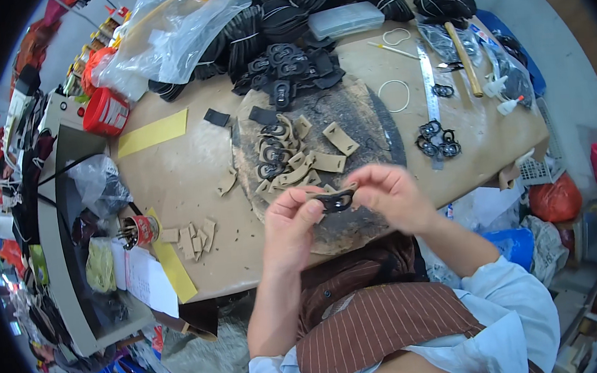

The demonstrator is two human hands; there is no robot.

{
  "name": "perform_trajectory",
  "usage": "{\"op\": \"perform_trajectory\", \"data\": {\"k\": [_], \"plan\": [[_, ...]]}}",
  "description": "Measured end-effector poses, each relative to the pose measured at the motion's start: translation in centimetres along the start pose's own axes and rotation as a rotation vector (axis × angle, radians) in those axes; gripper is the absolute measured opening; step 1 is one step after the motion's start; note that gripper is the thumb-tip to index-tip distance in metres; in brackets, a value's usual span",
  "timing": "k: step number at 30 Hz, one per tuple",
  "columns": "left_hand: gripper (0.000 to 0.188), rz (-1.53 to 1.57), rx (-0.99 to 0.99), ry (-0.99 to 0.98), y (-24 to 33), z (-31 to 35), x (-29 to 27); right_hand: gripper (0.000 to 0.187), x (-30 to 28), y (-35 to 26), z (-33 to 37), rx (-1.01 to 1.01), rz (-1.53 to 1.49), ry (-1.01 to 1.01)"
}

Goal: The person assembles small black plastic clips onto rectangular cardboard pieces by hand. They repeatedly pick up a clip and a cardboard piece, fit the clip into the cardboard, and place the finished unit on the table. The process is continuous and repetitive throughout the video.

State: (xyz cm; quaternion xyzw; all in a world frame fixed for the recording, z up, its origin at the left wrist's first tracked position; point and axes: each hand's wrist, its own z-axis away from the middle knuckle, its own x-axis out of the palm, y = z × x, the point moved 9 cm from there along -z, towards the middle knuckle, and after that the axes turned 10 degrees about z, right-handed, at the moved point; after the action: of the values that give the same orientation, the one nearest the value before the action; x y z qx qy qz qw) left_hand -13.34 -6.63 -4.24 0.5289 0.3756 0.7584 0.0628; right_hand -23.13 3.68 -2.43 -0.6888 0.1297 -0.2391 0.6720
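Between both hands, over the near part of the round board [364,225], is a black oval buckle [337,201] with a tan strap piece at it. My left hand [289,222] pinches its left end with thumb and fingers. At its right end, my right hand [389,195], slightly blurred, has thumb and fingers closed on the strap. Just beyond lies a pile of tan strap pieces [340,139], some fitted with black buckles [271,170]. Farther back is a heap of black straps with buckles [290,66].
Loose black buckles [439,140] lie at the right beside a metal ruler [428,78] and a wooden-handled hammer [464,60]. Tan offcuts [196,240] and a can of metal tools [146,228] are at left. Black bundles [282,21] and a clear plastic box [346,20] line the back.
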Motion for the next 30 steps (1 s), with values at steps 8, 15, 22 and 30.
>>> {"op": "perform_trajectory", "data": {"k": [8,15,22,30], "plan": [[0.03,-1.196,0.569,0.385,8.2,-1.9,-1.6,0.028,-26.3,-3.1,-1.7,-0.136,1.725,0.924],[0.034,-0.87,0.435,0.078,3.3,3.0,0.6,0.011,-18.2,-5.5,-2.9,-0.275,1.096,0.655],[0.03,-0.343,-0.046,-0.035,-1.6,4.0,0.5,0.018,5.4,-5.6,-0.5,-0.342,0.75,-0.212],[0.017,-0.383,-0.188,-0.031,-0.7,7.9,-1.7,0.036,10.1,-5.7,2.3,-0.522,0.727,-0.683]]}}
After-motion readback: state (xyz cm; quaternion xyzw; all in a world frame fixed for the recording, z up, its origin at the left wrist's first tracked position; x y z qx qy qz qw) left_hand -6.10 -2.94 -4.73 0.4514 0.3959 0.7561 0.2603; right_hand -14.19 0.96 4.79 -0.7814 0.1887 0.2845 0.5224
